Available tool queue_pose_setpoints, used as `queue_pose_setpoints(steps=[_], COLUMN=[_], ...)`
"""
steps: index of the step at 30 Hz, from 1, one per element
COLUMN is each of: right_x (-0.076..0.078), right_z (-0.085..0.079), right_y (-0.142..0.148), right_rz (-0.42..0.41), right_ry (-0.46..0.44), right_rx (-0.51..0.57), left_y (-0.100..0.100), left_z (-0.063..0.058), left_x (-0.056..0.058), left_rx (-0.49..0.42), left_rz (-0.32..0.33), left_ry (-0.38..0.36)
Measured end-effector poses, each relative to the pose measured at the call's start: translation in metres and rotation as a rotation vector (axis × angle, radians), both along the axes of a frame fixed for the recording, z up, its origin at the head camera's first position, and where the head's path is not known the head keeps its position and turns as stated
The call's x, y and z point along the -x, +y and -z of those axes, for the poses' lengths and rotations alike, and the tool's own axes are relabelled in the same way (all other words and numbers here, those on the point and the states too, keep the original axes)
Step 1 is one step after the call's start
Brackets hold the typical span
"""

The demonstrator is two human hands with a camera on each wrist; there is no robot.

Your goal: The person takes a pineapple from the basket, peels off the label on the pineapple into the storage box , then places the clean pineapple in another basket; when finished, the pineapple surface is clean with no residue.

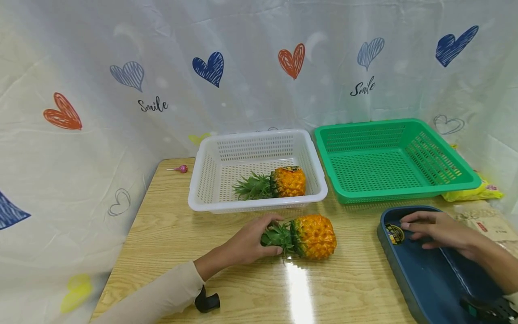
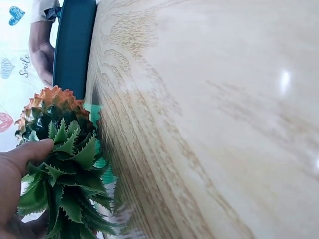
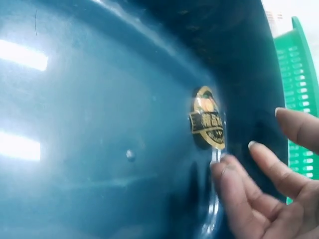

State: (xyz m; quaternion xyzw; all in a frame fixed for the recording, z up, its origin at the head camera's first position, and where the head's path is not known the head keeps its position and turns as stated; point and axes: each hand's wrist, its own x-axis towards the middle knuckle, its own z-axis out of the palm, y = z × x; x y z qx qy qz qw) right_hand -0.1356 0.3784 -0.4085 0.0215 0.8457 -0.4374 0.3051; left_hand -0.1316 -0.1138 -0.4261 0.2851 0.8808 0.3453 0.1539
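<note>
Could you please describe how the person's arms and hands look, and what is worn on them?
The left hand and right hand are bare and ungloved. The left sleeve is long, plain and beige; a black bent piece shows beside it. Only a little of the right sleeve is visible, pale, with a dark device near it.

The pineapple [image 1: 315,236] at five o'clock is orange with green leaves [image 1: 284,236]. One basket [image 1: 255,150] is white; the tub [image 1: 376,168] at three o'clock, green. The tray [image 1: 421,265] at four o'clock is dark blue, and its sticker [image 3: 207,118] black and gold. The surface [image 1: 356,279] is tan with wavy wood lines. Red, blue and yellow hearts [image 1: 292,61] dot the white curtain [image 1: 247,108].
</note>
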Motion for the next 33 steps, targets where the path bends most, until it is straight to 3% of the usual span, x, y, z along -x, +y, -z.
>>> queue_pose_setpoints(steps=[8, 14, 26, 33], right_x=[-0.008, -0.013, -0.023, -0.025], right_z=[-0.007, -0.019, -0.042, -0.050], right_y=[-0.004, -0.016, -0.075, -0.112], right_rz=[0.007, -0.034, -0.153, -0.168], right_ry=[0.106, 0.186, 0.250, 0.300], right_rx=[-0.021, 0.038, 0.274, 0.320], left_y=[0.001, 0.001, 0.001, 0.001], left_z=[-0.002, -0.003, 0.001, 0.000], left_x=[0.001, 0.000, 0.002, 0.001], left_rx=[-0.002, 0.003, -0.002, -0.004], left_rz=[0.005, 0.005, 0.019, 0.017], left_ry=[-0.018, -0.010, 0.004, 0.009])
